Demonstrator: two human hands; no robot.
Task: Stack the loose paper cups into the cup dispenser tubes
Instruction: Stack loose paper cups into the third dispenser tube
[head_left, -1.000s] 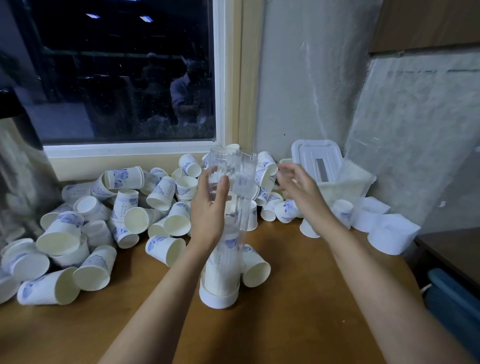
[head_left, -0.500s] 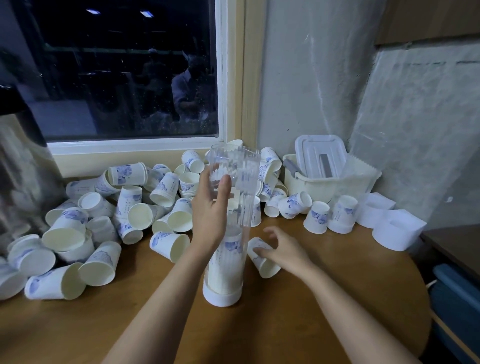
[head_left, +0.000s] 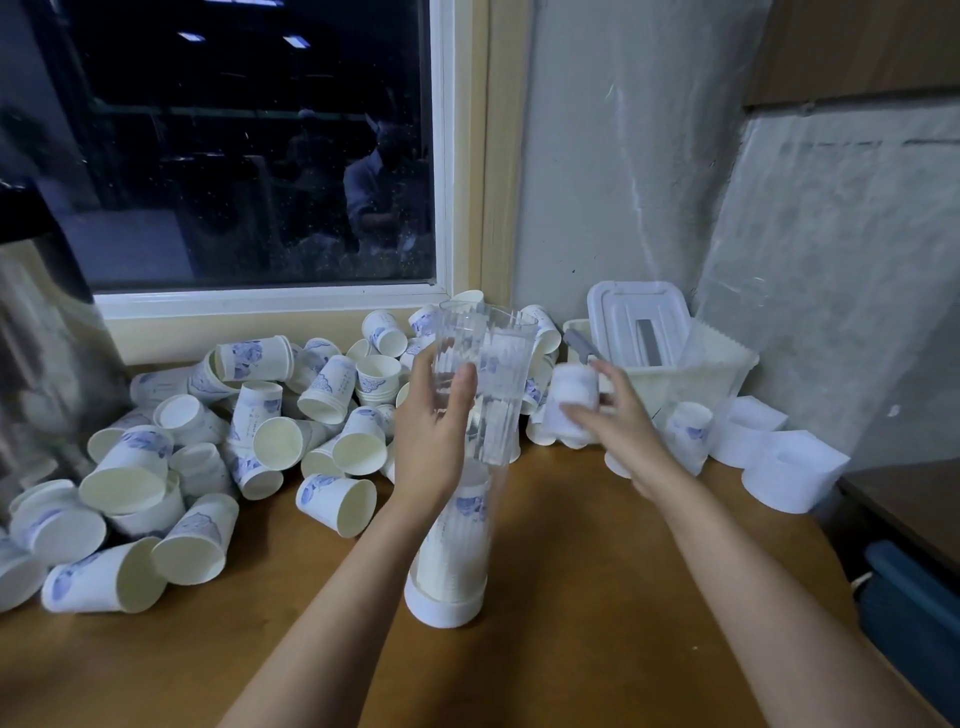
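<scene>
Head view, the only one: the clear ribbed dispenser tube stands upright on its white base cap on the wooden table, about mid-frame. A nested stack of cups fills roughly the lower half; the upper part looks empty and the mouth is open. L hand is wrapped round the tube at mid-height, thumb across the front, steadying it. R hand is just to the right of the tube, apart from it, fingers pinched on a single paper cup. The cup is motion-blurred; its narrow end seems uppermost, but can't say for sure. So the hands are apart, each gripping its own thing. Step in hand, I'd judge: carrying one picked cup to the tube, insertion not yet done. The next move calls for raising the cup above the rim, lining it up w/ the mouth in the same orientation as the stack, then dropping or pressing it so it nests, w/ the L hand holding the tube vertical. Plenty left to do: a big pile of loose cups lies on its sides to the left below the window, and more sit behind the tube. A white basket w/ a lid propped in it sits at back right.
</scene>
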